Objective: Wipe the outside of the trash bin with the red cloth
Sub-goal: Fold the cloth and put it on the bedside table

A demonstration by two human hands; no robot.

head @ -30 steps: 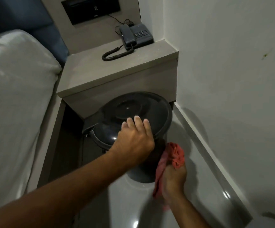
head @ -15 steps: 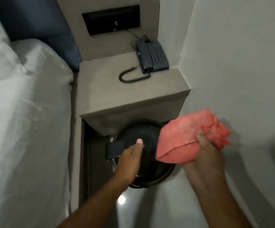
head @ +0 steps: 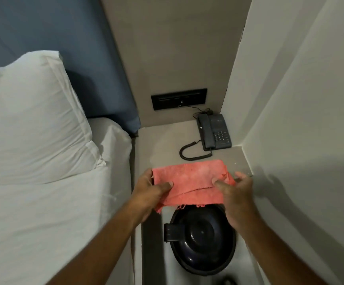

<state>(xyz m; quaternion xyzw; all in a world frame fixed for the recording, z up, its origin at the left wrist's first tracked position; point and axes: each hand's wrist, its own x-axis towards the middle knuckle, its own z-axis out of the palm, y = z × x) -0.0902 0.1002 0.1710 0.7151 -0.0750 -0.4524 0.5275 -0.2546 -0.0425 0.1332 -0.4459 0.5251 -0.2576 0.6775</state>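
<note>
Red terry cloth (head: 189,182) stretched between left hand (head: 152,192) and right hand (head: 235,194), both grips pinching edges, above round black lidded trash bin (head: 203,239) on floor. Refold to clean face, then wipe bin's wall.

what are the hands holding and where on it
Both hands hold the red cloth: left hand at its left edge, right hand at its right edge.

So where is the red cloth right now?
In the head view, centre frame: the red cloth is stretched between both hands, left hand and right hand, above the black round-lidded trash bin.
</note>
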